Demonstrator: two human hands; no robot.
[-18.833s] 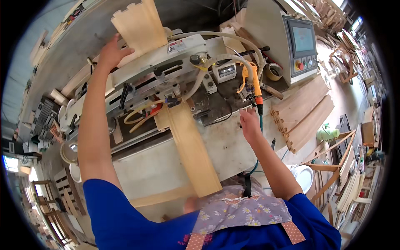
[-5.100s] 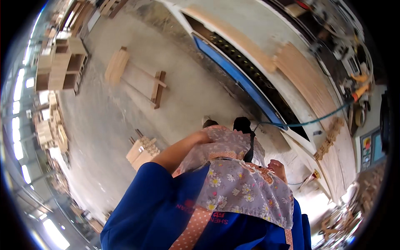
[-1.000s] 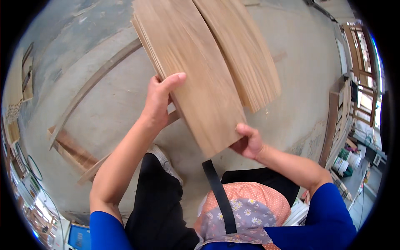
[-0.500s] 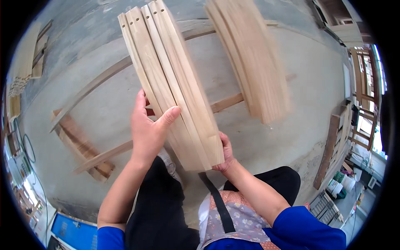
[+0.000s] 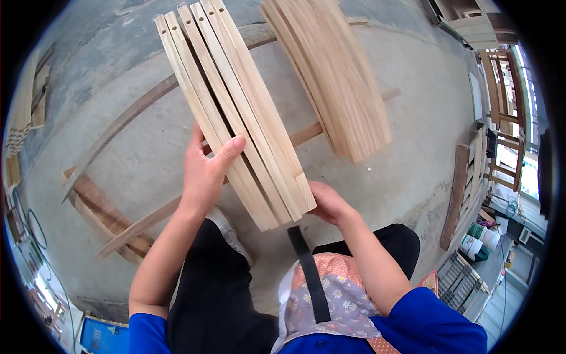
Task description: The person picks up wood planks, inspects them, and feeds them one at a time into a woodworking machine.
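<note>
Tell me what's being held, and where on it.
A bundle of pale boards: the left hand grips its left side, thumb on top; the right hand holds its near right corner.

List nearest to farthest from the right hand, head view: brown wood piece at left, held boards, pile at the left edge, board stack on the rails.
1. Held boards: touching the right hand.
2. Board stack: ahead, across the rails.
3. Brown wood piece: on the floor, left.
4. Pile: far left edge.

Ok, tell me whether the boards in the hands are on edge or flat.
On edge: the held boards show their narrow sides to the camera, with round holes near the far ends.
</note>
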